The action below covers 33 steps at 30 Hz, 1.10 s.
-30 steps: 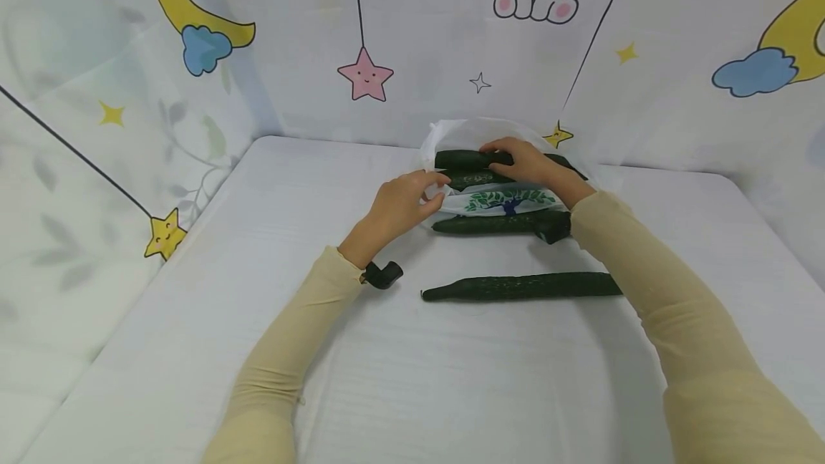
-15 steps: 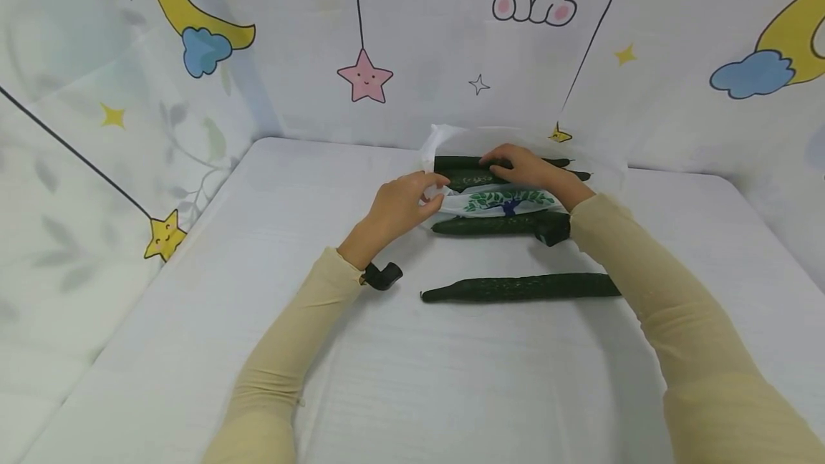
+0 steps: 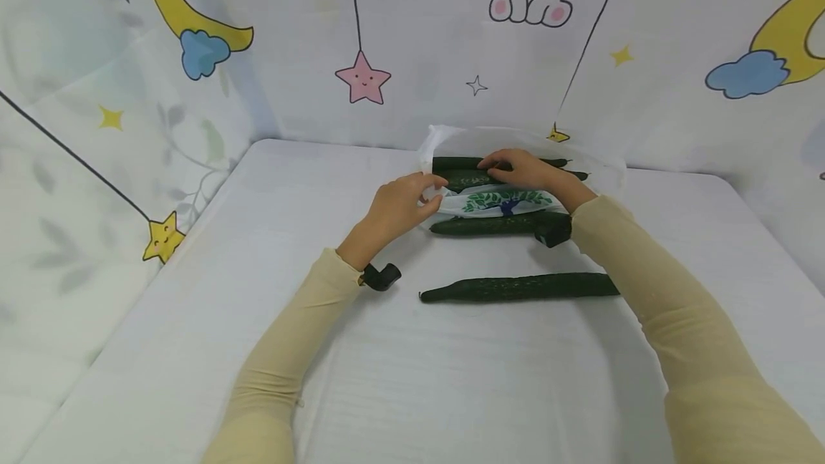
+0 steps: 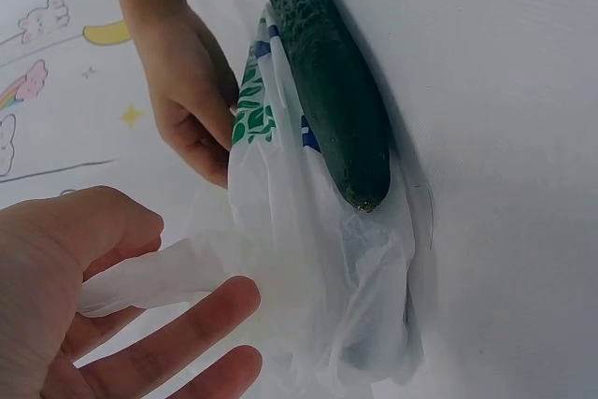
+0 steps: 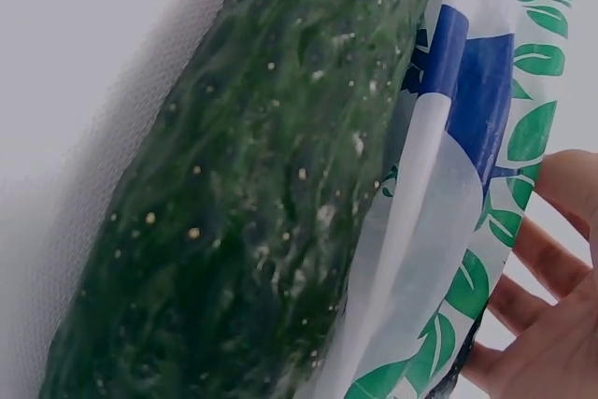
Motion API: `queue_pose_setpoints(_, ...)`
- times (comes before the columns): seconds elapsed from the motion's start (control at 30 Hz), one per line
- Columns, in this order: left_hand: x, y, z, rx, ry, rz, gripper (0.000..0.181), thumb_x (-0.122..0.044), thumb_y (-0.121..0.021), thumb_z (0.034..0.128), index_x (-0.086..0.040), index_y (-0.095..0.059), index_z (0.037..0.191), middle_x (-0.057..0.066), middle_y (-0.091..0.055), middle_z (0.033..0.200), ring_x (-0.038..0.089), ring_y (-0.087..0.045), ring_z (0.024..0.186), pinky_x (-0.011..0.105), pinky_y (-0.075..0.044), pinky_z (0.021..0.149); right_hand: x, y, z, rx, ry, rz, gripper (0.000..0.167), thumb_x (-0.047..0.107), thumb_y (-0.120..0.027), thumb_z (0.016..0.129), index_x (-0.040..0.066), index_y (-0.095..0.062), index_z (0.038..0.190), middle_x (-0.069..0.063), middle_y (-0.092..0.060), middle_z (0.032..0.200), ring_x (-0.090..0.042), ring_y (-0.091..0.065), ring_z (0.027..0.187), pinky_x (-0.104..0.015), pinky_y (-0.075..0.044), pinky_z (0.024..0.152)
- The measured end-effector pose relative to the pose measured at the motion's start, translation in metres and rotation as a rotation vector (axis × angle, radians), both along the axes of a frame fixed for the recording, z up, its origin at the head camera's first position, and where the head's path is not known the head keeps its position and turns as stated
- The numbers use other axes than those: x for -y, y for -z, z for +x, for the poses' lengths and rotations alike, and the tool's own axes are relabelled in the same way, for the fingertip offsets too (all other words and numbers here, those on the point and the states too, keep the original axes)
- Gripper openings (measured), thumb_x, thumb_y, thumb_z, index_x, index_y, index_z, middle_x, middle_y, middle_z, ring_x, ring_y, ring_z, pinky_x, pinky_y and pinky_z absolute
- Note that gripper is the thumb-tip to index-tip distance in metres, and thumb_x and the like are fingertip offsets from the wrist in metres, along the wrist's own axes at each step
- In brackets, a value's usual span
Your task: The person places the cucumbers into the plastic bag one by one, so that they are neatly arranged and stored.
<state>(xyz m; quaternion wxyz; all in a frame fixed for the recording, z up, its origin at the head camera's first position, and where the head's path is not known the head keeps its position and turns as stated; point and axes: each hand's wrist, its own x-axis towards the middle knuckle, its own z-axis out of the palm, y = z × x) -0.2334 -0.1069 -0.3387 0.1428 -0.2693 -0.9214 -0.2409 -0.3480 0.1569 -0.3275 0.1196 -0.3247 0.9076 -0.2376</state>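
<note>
Bag: a white plastic bag (image 3: pixel 464 204) with green leaves and blue print is lying open toward the far edge of the table (image 3: pixel 393 385).
Back cucumber: this one (image 3: pixel 453 163) is lying inside the bag, under the right hand's fingers and beyond the left hand.
Second cucumber: it (image 3: pixel 462 179) is lying inside the bag, alongside the first and on its near side, between the two hands.
Left hand: the hand (image 3: pixel 402 203) is pinching the edge of the bag at its left end, thumb against fingers.
Right hand: the hand (image 3: pixel 525 169) is reaching into the bag, bending over the cucumbers; whether it is gripping one cannot be told.
Front cucumber: another (image 3: pixel 483 225) is lying just outside the bag, along its near side, below both hands.
Near cucumber: the last (image 3: pixel 515 288) is lying apart from the bag, closest to the person, partly hidden by the right sleeve (image 3: pixel 683 321).
Backdrop: a cartoon-printed cloth (image 3: pixel 425 20) is hanging behind the bag.
</note>
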Motion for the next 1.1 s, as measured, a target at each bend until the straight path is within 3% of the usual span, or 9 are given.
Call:
queue_pose_setpoints(0.7, 0.002, 0.004, -0.002, -0.011, -0.007, -0.007, 0.029, -0.019, -0.06, 0.0957, -0.009, -0.067, 0.122, 0.005, -0.072, 0.105, 0.016, -0.068, 0.082, 0.029, -0.05, 0.058, -0.008, -0.002, 0.015, 0.002, -0.009, -0.049, 0.037, 0.014, -0.055, 0.1, 0.0, -0.055, 0.134, -0.021, -0.052, 0.138, -0.038, -0.042, 0.132, -0.055, -0.033, 0.107)
queue_pose_setpoints(1.1, 0.0, 0.004, -0.002, 0.0, 0.001, -0.001, 0.029, -0.019, -0.061, 0.0952, -0.009, -0.068, 0.121, 0.004, -0.072, 0.108, 0.016, -0.067, 0.083, 0.028, -0.051, 0.058, -0.014, -0.006, 0.037, -0.11, -0.082, -0.154, 0.029, 0.005, -0.059, 0.096, 0.0, -0.063, 0.124, -0.018, -0.058, 0.128, -0.036, -0.049, 0.124, -0.054, -0.037, 0.103)
